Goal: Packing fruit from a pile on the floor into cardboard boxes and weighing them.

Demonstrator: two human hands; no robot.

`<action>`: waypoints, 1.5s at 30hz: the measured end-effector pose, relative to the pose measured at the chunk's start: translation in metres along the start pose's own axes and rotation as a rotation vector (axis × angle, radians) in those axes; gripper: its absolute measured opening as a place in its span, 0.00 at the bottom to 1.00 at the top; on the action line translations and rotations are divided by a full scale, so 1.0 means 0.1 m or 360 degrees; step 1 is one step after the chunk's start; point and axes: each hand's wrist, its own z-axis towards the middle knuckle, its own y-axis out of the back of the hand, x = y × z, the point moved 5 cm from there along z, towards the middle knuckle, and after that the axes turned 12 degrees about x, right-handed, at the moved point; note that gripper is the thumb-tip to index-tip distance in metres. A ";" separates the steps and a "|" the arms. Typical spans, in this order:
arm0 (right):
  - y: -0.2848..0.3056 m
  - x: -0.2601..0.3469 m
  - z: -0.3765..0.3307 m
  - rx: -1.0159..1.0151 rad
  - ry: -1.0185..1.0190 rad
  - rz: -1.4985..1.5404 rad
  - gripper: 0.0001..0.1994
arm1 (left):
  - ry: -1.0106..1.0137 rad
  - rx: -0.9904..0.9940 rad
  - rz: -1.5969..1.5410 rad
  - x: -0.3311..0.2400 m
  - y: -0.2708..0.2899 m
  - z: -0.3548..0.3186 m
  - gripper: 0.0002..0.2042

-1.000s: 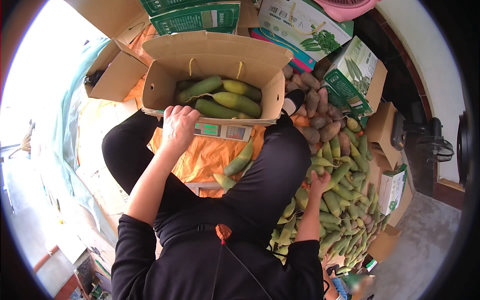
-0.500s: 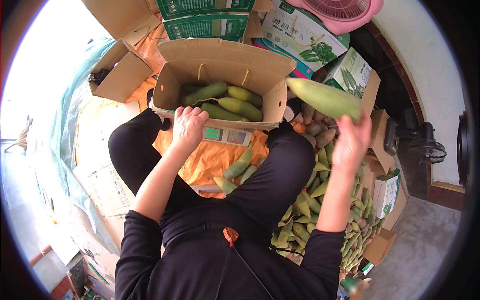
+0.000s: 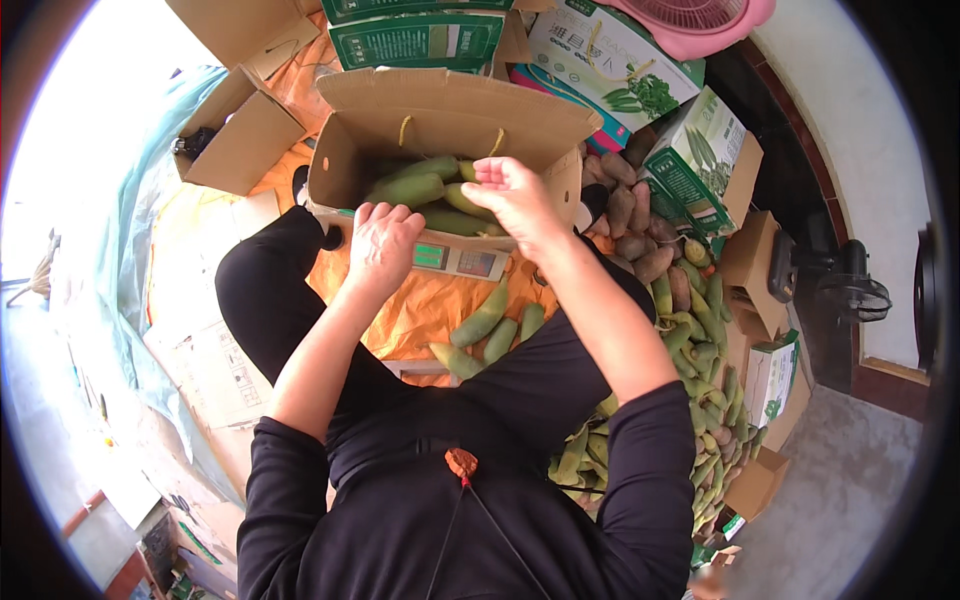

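Note:
An opened cardboard box (image 3: 450,110) with yellow cord handles stands in front of me between my knees. Several green radishes (image 3: 411,190) lie inside it. At the box's near rim, my left hand (image 3: 385,243) has its fingers curled over the edge. My right hand (image 3: 512,203) is over the right part of the box, fingers and thumb apart, just above a green radish (image 3: 465,203) and holding nothing. Under the box's near side sits a digital scale (image 3: 458,261) with a lit green display and a keypad; the box hides most of it.
A large heap of green radishes (image 3: 715,400) spreads at my right, with reddish-brown roots (image 3: 628,205) beyond. Loose radishes (image 3: 480,313) lie on the orange sheet (image 3: 410,325). Printed cartons (image 3: 610,65), a pink basket (image 3: 690,20) and a small black fan (image 3: 853,290) stand around.
My right hand has come from the right to over the box and let go of the green radish it held. My left hand stays on the box's near rim.

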 end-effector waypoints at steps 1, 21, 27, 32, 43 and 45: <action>0.08 0.12 -0.09 0.0174 0.0096 0.0001 0.21 | -0.0007 0.0002 0.0005 -0.01 0.01 -0.01 0.04; 1.59 -2.66 -2.56 -0.0761 -0.0525 0.0075 0.11 | -0.0042 0.0015 0.0023 -0.02 -0.03 -0.02 0.06; 1.15 -4.40 -2.84 -0.0718 -0.0552 0.0446 0.13 | 0.0071 0.0088 0.0142 0.02 0.11 -0.07 0.05; 1.42 -5.13 -3.53 -0.1042 -0.0776 0.0134 0.11 | -0.0061 0.0103 0.0090 -0.14 -0.07 0.09 0.06; 0.76 -4.07 -3.22 -0.0584 -0.1343 -0.0210 0.05 | -0.0026 0.0130 0.0122 -0.10 0.00 0.06 0.08; 0.68 -3.86 -3.04 -0.0429 -0.1370 -0.0210 0.05 | 0.0035 0.0153 0.0145 0.02 -0.01 -0.03 0.08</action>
